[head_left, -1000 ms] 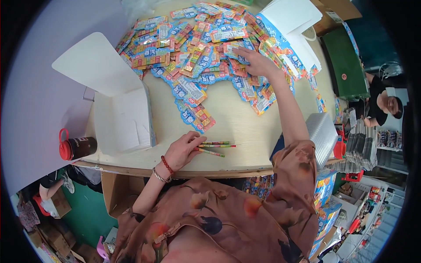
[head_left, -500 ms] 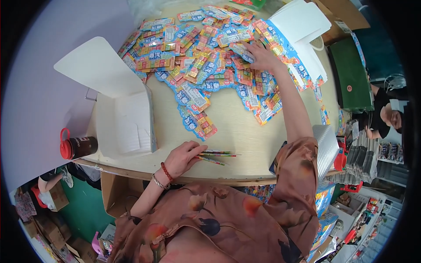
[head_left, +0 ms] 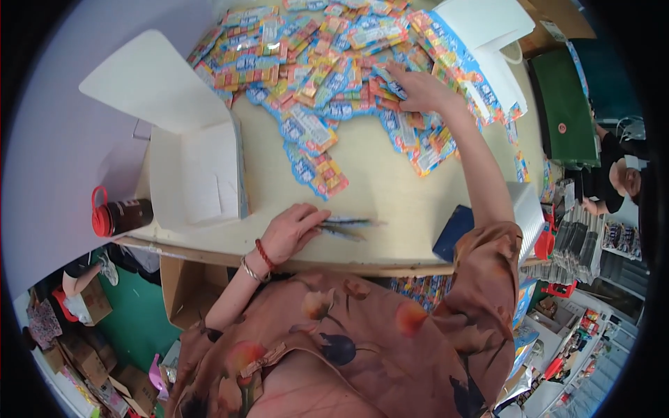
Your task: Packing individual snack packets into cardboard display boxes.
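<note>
My left hand (head_left: 296,233) rests near the table's front edge, closed on several thin candy blister packs (head_left: 345,224) seen edge-on, their ends sticking out to the right. Farther off, my right hand (head_left: 426,92) reaches over the right part of a large pile of candy packs (head_left: 306,83). Its fingers and thumb close around one blue-edged candy pack (head_left: 390,82). The packs are blue, wavy-edged cards with rows of coloured squares under clear plastic. A few packs (head_left: 317,171) lie apart from the heap, toward my left hand.
An open white box (head_left: 195,174) stands at the left, beside a dark bottle with a red lid (head_left: 122,216). Another white-flapped box (head_left: 488,35) is at the back right. A dark blue item (head_left: 453,233) lies by my right elbow. A co-worker (head_left: 617,174) is at far right.
The view has tilted, shifting the table upward in the picture. My right hand has come slightly nearer across the pile with the pack. The left hand keeps its hold.
</note>
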`<state>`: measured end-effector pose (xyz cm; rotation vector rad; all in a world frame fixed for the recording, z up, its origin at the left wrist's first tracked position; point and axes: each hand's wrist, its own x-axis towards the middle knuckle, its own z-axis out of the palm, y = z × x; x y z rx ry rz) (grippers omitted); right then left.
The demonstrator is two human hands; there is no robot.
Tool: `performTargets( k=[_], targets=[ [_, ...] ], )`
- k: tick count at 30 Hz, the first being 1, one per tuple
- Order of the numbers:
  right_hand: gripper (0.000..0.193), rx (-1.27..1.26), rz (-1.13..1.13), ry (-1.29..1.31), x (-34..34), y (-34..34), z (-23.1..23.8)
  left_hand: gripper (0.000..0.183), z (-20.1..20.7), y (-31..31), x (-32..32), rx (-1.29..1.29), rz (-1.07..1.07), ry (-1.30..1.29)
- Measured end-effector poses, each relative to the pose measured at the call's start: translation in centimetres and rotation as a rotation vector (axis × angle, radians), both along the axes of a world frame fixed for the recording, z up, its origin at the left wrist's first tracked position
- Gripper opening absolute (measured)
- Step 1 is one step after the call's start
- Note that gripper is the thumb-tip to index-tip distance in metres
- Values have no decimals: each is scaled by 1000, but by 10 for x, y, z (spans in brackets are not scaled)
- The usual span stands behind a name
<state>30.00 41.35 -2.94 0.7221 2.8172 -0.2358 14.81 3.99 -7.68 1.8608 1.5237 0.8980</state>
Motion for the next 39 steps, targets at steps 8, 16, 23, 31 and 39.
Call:
performTargets(
  k=[8, 16, 23, 31, 39],
  targets=[
    [68, -366, -33, 50, 36, -94, 17, 55, -9, -6, 4, -102, 84, -130],
    [60, -428, -15, 238, 48, -85, -2, 57, -5, 16, 15, -80, 51, -194],
    [57, -796, -209, -200, 8, -92, 25, 60, -10, 35, 17, -54, 75, -177],
    [55, -762, -234, 14, 23, -101, 27, 58, -14, 39, 9, -36, 64, -132],
    [26, -553, -493, 284, 65, -76, -18, 56, -13, 40, 15, 55, 70, -53]
  ],
)
